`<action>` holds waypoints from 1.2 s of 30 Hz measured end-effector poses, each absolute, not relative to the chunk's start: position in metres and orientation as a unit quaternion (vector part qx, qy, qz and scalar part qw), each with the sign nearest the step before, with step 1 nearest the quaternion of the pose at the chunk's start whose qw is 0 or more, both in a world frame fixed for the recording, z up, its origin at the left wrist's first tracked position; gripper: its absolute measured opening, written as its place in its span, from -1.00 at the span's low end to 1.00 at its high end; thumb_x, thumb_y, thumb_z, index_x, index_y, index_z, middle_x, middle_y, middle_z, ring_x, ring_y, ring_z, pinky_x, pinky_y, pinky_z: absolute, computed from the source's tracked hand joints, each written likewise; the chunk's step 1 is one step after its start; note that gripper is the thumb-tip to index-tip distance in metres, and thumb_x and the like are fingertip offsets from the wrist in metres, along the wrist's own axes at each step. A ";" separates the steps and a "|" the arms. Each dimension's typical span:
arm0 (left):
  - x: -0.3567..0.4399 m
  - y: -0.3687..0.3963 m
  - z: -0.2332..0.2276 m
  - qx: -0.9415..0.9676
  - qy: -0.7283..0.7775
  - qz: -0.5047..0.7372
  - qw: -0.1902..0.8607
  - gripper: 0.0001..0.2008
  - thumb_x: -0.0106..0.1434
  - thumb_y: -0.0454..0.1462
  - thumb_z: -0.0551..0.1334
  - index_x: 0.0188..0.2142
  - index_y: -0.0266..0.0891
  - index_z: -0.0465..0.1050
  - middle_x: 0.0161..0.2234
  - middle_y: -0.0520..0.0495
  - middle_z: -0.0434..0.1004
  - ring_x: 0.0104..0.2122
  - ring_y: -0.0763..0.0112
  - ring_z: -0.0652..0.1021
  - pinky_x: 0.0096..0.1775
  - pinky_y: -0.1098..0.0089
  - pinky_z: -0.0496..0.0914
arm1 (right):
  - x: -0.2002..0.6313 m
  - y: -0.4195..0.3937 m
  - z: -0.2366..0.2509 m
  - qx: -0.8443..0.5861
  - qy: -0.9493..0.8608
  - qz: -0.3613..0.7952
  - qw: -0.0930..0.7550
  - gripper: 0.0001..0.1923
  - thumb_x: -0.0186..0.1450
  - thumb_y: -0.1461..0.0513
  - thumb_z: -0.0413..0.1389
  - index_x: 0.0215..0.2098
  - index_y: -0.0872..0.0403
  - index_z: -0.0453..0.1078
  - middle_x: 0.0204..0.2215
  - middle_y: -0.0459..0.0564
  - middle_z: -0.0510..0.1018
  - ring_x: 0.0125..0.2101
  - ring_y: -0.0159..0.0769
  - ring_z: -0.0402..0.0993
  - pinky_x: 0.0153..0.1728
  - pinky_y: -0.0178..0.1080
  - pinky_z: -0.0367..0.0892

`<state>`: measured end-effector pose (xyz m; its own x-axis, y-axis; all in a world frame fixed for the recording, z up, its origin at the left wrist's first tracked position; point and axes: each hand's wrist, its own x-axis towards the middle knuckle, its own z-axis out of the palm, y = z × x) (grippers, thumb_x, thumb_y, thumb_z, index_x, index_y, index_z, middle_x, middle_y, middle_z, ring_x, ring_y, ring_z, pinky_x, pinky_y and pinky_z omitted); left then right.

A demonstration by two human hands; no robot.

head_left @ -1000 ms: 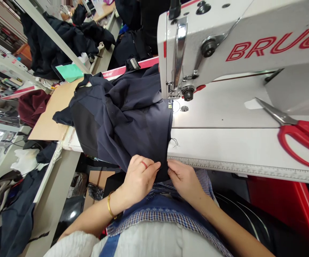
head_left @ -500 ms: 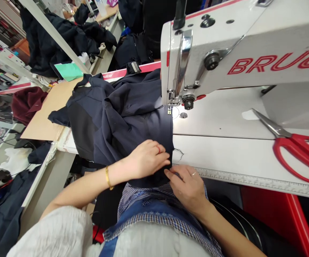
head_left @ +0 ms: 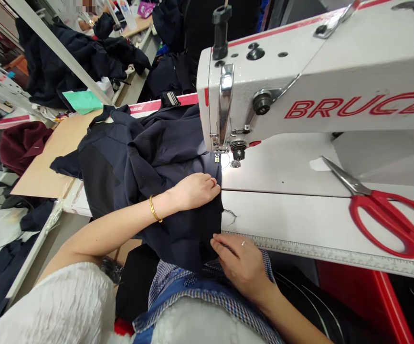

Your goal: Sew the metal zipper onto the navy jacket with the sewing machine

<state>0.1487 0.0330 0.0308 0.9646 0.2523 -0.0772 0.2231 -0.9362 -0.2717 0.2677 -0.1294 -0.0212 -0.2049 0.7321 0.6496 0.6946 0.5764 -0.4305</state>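
Observation:
A dark navy garment point(head_left: 149, 162) lies bunched on the white sewing table point(head_left: 300, 215), its right edge running up to the needle of the white sewing machine point(head_left: 300, 91). My left hand point(head_left: 197, 188) presses flat on the fabric near that edge, just below the presser foot point(head_left: 217, 157). My right hand point(head_left: 240, 260) pinches the lower edge of the garment at the table's front edge, by the printed ruler strip point(head_left: 317, 248). A loose thread point(head_left: 230, 216) trails from the cloth edge.
Red-handled scissors point(head_left: 382, 210) lie on the table at the right, under the machine arm. A brown board point(head_left: 49, 157) extends the table to the left. More dark garments point(head_left: 81, 52) are piled on benches behind, and cloth lies on the floor at the left.
My left hand slid up the fabric from the table's front edge toward the needle. My right hand stayed near the front edge, holding the cloth. The view shifted and tilted slightly.

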 end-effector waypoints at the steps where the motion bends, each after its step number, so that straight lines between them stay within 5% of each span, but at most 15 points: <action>1: 0.151 0.032 0.029 -0.983 -0.118 0.045 0.129 -0.80 0.23 -0.43 -0.01 -0.35 -0.36 0.38 -0.47 -0.10 0.40 -0.44 0.36 0.41 -0.41 0.37 0.27 | 0.268 -0.130 -0.022 -0.459 -0.774 0.028 0.435 -0.82 0.22 0.43 -0.03 -0.32 0.16 0.39 -0.40 0.03 0.51 -0.37 -0.34 0.41 -0.36 -0.28 0.35; 6: 0.155 0.016 0.018 -0.983 -0.150 0.012 0.103 -0.76 0.23 -0.46 -0.05 -0.30 -0.38 0.39 -0.41 -0.13 0.42 -0.40 0.34 0.42 -0.40 0.36 0.32 | 0.271 -0.132 -0.032 -0.466 -0.770 0.057 0.432 -0.85 0.21 0.43 0.00 -0.35 0.18 0.39 -0.40 0.02 0.52 -0.34 -0.31 0.41 -0.31 -0.26 0.37; 13: 0.119 -0.012 0.005 -0.966 -0.247 -0.076 -0.012 -0.66 0.25 -0.18 0.05 -0.04 -0.30 0.29 0.01 -0.20 0.30 0.02 0.14 0.28 0.00 0.13 0.24 | 0.280 -0.131 -0.039 -0.441 -0.796 0.076 0.408 -0.82 0.24 0.43 -0.04 -0.33 0.18 0.38 -0.26 0.02 0.53 -0.11 -0.24 0.37 -0.13 -0.17 0.27; 26: 0.117 0.036 0.002 -0.970 -0.199 -0.107 -0.084 -0.69 0.23 -0.22 0.07 -0.07 -0.27 0.35 0.00 -0.22 0.31 0.03 0.21 0.27 0.06 0.05 0.14 | 0.290 -0.090 -0.022 -0.442 -0.830 0.067 0.334 -0.79 0.26 0.42 -0.09 -0.30 0.19 0.38 -0.23 0.03 0.52 -0.13 -0.30 0.39 -0.15 -0.24 0.26; 36: 0.111 0.063 -0.002 -0.980 -0.124 -0.127 -0.095 -0.78 0.21 -0.29 0.08 -0.18 -0.22 0.42 -0.14 -0.11 0.43 -0.10 0.34 0.35 0.02 0.20 0.23 | 0.293 -0.059 -0.018 -0.417 -0.858 0.032 0.297 -0.81 0.23 0.44 -0.07 -0.33 0.17 0.36 -0.26 -0.01 0.52 -0.19 -0.32 0.41 -0.19 -0.26 0.29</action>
